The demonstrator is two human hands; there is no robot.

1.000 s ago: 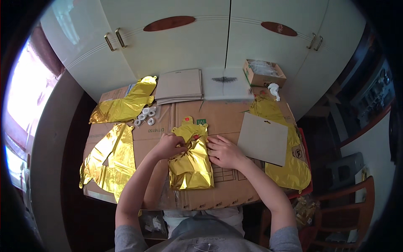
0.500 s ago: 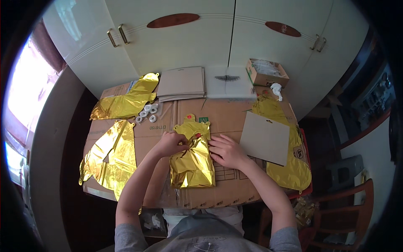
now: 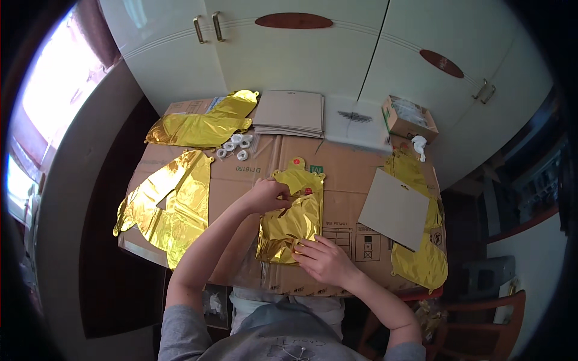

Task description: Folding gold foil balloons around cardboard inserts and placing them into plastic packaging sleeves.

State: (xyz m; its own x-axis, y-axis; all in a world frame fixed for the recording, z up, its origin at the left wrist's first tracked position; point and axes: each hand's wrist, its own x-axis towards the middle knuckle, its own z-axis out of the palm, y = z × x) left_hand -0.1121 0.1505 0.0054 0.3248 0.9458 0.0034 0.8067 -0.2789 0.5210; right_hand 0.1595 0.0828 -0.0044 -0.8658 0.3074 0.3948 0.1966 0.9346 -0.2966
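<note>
We note a cardboard-covered surface (image 3: 343,174), a spread gold foil balloon (image 3: 186,210) at its left; its lower tip lies near the left forearm, so a wide elbow swing could drag it. The folded gold foil balloon (image 3: 289,231) lies flat at centre, front of the surface, between both hands. A grey card sheet (image 3: 394,207) rests at right. Right hand (image 3: 325,260): fingers over the folded balloon's lower right corner; we cannot tell whether it grips. Left hand (image 3: 268,195): pinching foil near the upper end, beside a red dot (image 3: 308,191). We judge slick film and uneven pull could loosen the fold; fingernails could puncture it.
</note>
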